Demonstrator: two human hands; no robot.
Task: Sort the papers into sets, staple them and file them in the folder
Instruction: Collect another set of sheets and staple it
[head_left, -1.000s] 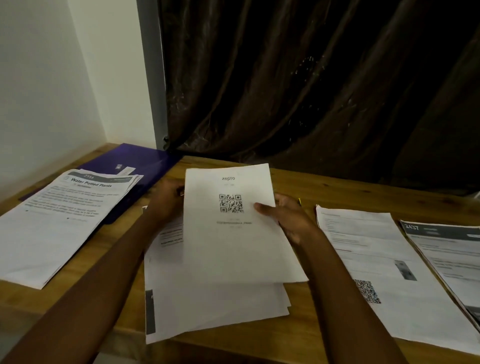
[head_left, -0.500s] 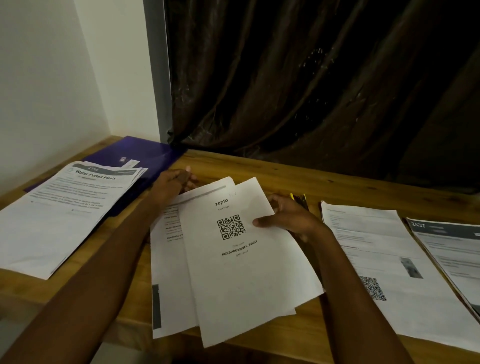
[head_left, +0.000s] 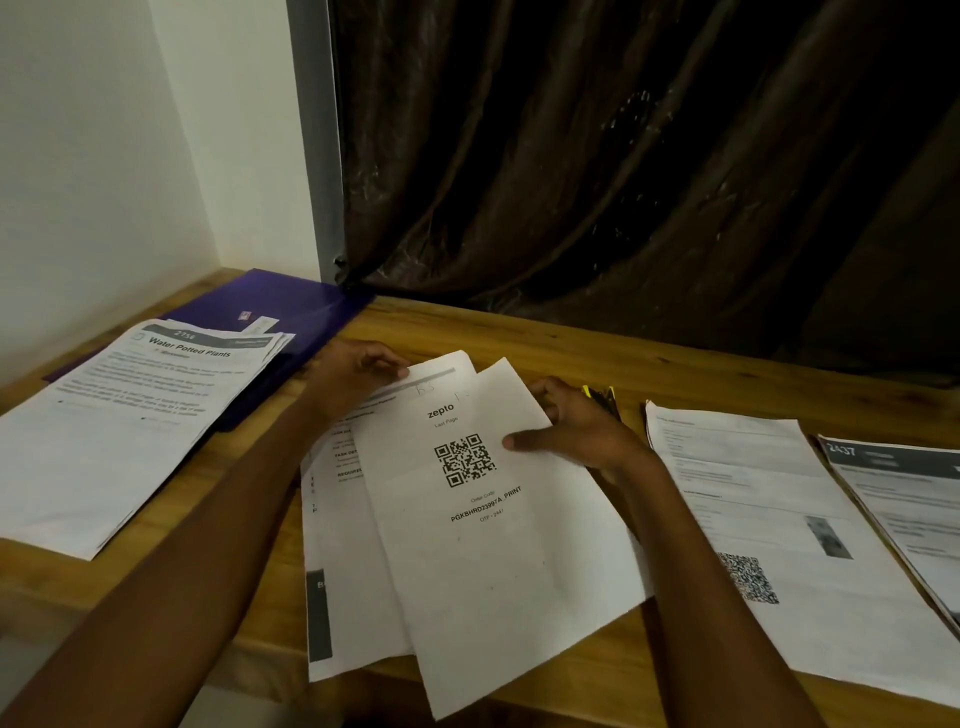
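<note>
White zepto sheet (head_left: 493, 519): pinched at its upper edge by your right hand (head_left: 582, 431). Your left hand (head_left: 353, 374) pinches the unsorted stack (head_left: 343, 519) beneath. Sorted piles lie outside both hands; purple folder (head_left: 280, 306) beyond your left. Stapling and filing not yet done.

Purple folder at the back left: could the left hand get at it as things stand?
Probably yes. The left hand pinches the middle stack's top corner right beside the purple folder; only the Water Potted Plants stack overlaps the folder's near part.
</note>
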